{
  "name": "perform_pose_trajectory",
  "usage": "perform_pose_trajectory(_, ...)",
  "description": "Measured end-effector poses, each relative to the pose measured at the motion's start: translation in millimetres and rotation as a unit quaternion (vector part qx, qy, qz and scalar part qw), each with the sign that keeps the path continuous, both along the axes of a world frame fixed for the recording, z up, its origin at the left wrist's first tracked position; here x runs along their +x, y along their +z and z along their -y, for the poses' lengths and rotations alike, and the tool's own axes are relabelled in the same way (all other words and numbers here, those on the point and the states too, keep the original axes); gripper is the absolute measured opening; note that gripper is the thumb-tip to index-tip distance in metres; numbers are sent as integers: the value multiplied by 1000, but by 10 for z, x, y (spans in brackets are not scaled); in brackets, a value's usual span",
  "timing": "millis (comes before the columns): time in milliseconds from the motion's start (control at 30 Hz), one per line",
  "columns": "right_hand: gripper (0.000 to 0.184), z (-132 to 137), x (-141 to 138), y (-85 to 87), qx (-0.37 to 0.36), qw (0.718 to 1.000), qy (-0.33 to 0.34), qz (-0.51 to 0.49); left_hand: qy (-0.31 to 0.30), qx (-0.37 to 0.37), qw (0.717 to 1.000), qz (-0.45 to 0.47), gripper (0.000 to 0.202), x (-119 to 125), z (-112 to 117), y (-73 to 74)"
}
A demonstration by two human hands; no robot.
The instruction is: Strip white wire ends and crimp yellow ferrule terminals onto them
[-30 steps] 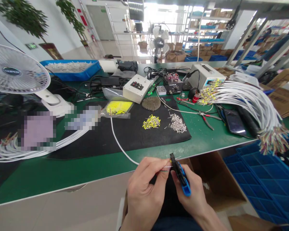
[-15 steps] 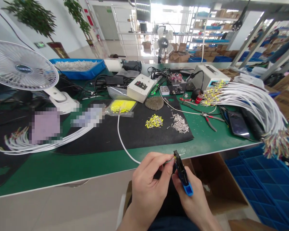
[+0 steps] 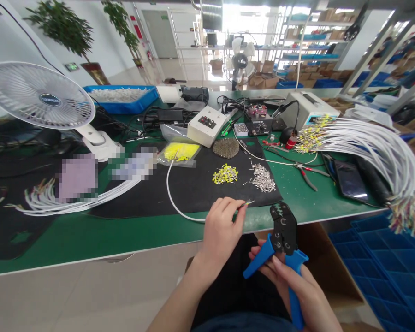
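Observation:
My left hand point(image 3: 224, 226) pinches the end of a white cable point(image 3: 180, 213) just over the bench's front edge. Thin wire tips and a bit of yellow stick out past the fingertips. In my right hand point(image 3: 297, 281) is a crimping tool point(image 3: 284, 230) with a black head and blue handles, its handles spread apart. The tool's head is clear of the cable end. Beyond my left hand, on the black mat point(image 3: 152, 198), lie a pile of yellow-sleeved terminals point(image 3: 225, 174) and a pile of bare metal pins point(image 3: 263, 178).
A bag of yellow terminals point(image 3: 180, 152) lies behind the cable. White cable bundles sit at the left and right point(image 3: 376, 143). Red-handled pliers point(image 3: 307, 175), a phone point(image 3: 351, 179), a grey switch box point(image 3: 206, 125) and a white fan point(image 3: 51, 99) stand or lie around.
The crimping tool has come off the wire end and moved right and down, turned broadside with its handles spread. My left hand has moved slightly up with the cable.

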State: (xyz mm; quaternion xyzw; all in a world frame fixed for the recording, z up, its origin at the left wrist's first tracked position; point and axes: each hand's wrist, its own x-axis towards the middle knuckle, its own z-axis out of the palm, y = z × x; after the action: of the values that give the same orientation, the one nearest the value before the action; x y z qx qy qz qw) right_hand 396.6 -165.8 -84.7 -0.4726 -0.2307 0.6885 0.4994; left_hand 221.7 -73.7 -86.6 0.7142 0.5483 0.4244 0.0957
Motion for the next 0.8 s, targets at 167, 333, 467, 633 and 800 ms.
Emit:
perform_pose_trajectory(167,38,66,207,-238,-22,999,-19,-26,6,-41,995,-93,19,-224,-285,-59)
perform_pose_trajectory(333,40,186,333,-390,-40,998,-25,-44,65,-44,986,-146,24,-517,-682,108)
perform_pose_trajectory(467,46,219,335,-398,-41,999,-16,-30,59,-55,978,-193,19,-578,-1020,97)
perform_pose_trajectory(633,44,265,350,-417,-29,999,-15,-22,24,-69,979,-192,22,-563,-1133,35)
perform_pose_trajectory(800,48,292,417,-479,-30,999,6,-40,13,-78,994,-75,30,-620,-987,115)
